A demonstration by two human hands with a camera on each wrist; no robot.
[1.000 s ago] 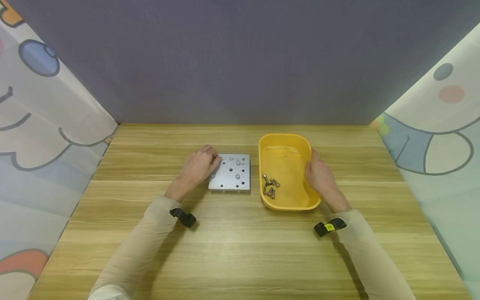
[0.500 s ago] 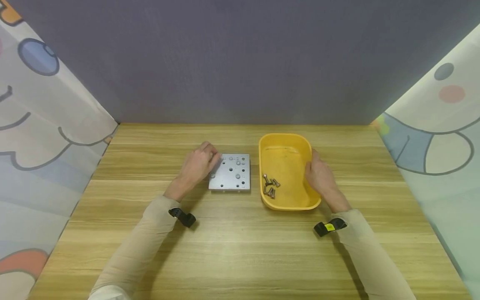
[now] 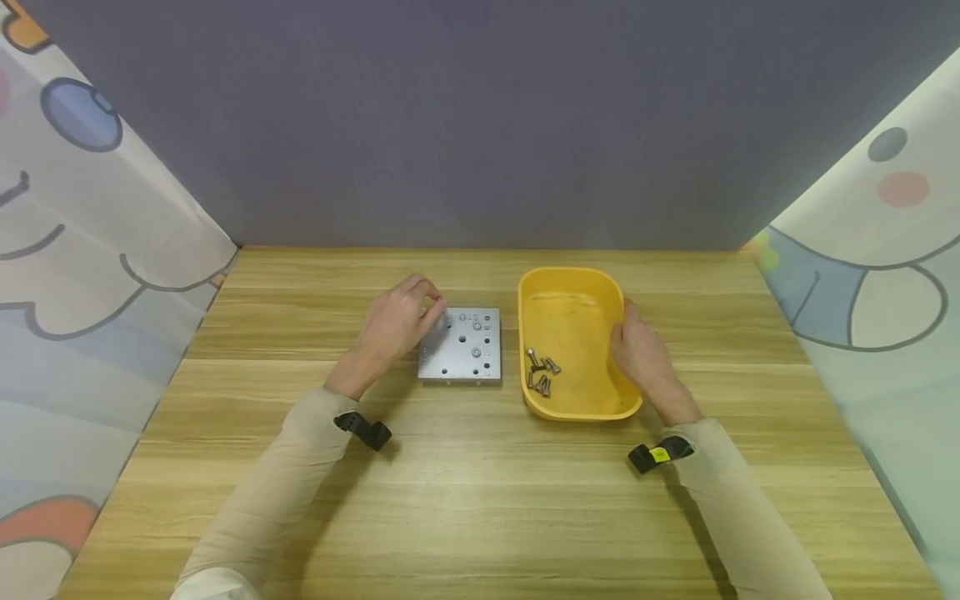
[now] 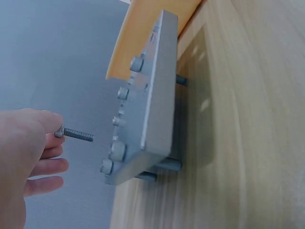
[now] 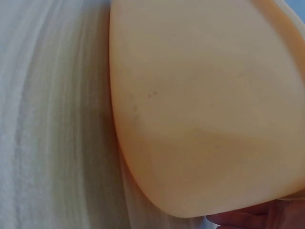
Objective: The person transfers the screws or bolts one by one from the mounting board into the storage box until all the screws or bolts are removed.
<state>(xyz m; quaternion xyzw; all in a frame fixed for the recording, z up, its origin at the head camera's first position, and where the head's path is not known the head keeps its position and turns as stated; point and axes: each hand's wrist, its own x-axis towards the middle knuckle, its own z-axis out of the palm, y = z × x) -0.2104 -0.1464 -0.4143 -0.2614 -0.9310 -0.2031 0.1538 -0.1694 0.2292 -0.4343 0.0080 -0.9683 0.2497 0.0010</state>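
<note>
My left hand (image 3: 397, 321) is beside the far left corner of a silver metal plate (image 3: 459, 363). Between its thumb and forefinger it pinches a bolt (image 4: 78, 135) by the head; the threaded shank points at the plate and is clear of it in the left wrist view. Several bolt heads (image 4: 117, 150) stand up from the plate's face, and shanks (image 4: 170, 164) stick out underneath. On the right, my right hand (image 3: 645, 350) holds the side of a yellow bin (image 3: 573, 333). Only some of its fingers (image 5: 243, 219) show in the right wrist view.
Several loose bolts (image 3: 542, 385) lie in the near left corner of the bin. Plate and bin stand side by side on a wood-grain table (image 3: 465, 483), with a narrow gap between them. A grey panel (image 3: 480, 125) rises behind the table's far edge.
My left hand has shifted slightly toward the table's far edge, its fingertips lifting off the plate's corner. My right hand and the bin have stayed where they were.
</note>
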